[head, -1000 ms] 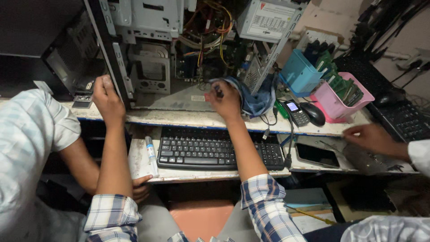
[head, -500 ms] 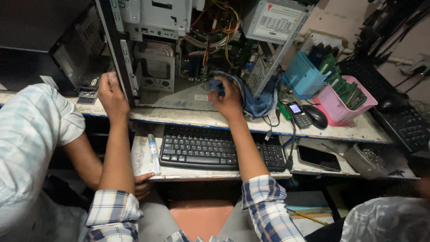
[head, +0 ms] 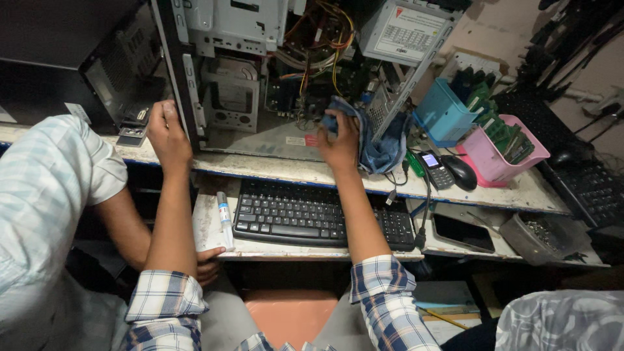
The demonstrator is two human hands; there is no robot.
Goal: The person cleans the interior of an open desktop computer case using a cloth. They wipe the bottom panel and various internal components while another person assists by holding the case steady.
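At 12 o'clock, inside open computer case: right hand clenched on blue cloth; left hand gripping case edge.

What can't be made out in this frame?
Head view only:
- Right hand palm and fingertips: hidden under the blue cloth.
- Open computer case: top cut off by the frame edge.
- Left hand fingertips: hidden behind the case's front edge.

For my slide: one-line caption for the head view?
Left hand steadies open computer case; right hand presses blue cloth inside.
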